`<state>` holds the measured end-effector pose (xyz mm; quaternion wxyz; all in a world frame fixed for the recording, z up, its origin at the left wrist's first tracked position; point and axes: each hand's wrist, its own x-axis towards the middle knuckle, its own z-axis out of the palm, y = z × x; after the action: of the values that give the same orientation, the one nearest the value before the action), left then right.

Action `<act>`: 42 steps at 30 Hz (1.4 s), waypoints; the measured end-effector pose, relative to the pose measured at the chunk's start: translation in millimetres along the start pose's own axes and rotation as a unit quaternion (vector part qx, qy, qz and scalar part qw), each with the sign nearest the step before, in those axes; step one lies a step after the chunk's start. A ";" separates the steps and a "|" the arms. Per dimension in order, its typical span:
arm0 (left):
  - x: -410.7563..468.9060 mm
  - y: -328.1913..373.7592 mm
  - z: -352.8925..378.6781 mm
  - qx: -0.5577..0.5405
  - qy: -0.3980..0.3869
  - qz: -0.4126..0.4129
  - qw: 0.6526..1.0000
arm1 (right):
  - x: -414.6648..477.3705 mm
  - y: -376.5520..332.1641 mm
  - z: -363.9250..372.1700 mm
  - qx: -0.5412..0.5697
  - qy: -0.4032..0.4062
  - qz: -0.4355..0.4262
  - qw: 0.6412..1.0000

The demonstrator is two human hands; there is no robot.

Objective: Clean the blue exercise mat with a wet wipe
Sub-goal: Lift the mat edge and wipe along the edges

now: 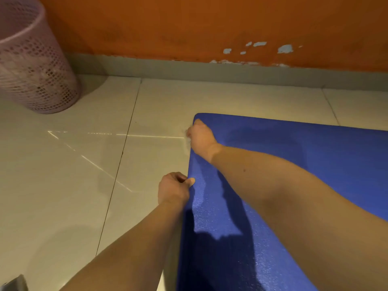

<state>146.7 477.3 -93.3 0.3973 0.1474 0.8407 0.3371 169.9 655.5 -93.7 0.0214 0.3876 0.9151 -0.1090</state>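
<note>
Where the orange wall (210,24) meets the floor (63,164) at the far left, a pink mesh waste basket (35,66) stands upright in the corner, with something pale inside that is too blurred to name. Pale tiles run rightward from it, crossed by thin streaks of reflected light. At the bottom-left corner a grey object (14,283) just enters view; what it is cannot be told.

Near the middle, the left hand (175,186) pinches the left edge of the blue exercise mat (294,154) – thumb on top, the other fingers curled beneath the rim.

Farther along the same edge, close to the mat's far-left corner, the right hand (200,135) is bunched into a fist, fingers pressed together around a white wet wipe (187,135), of which only a sliver shows at the hand's left side, right at the mat's edge.

The mat lies flat on the floor and fills the right half of the view, with a damp sheen along its left side and both forearms' shadows on it.

Above it, at the right, pale patches of peeled paint (284,48) break the wall just over the grey skirting (210,70).
</note>
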 end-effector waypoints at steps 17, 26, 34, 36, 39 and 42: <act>-112.3 -53.7 -28.9 0.153 -0.098 -0.017 0.983 | -194.2 -45.2 -18.2 0.111 -0.136 0.032 0.984; -150.3 -84.8 -32.5 0.164 -0.099 -0.032 0.981 | -264.5 -35.2 -65.0 0.360 -0.155 0.167 0.905; -191.9 -105.0 -43.0 0.190 -0.104 -0.045 0.975 | -300.1 -50.8 -124.3 0.368 -0.161 0.152 0.903; -200.7 -111.2 -47.8 0.193 -0.100 -0.060 0.974 | -308.6 -61.8 -146.4 0.342 -0.161 0.134 0.916; -216.2 -115.9 -50.1 0.199 -0.124 -0.079 0.969 | -328.0 -77.8 -175.8 0.299 -0.155 0.122 0.934; -231.7 -125.0 -49.4 0.195 -0.139 -0.104 0.965 | -352.4 -88.7 -178.2 0.295 -0.152 0.123 0.935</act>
<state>259.7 244.4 -24.4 0.5065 0.1789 0.8375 0.0999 360.8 385.7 140.0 0.0583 0.4644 0.7732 -0.4278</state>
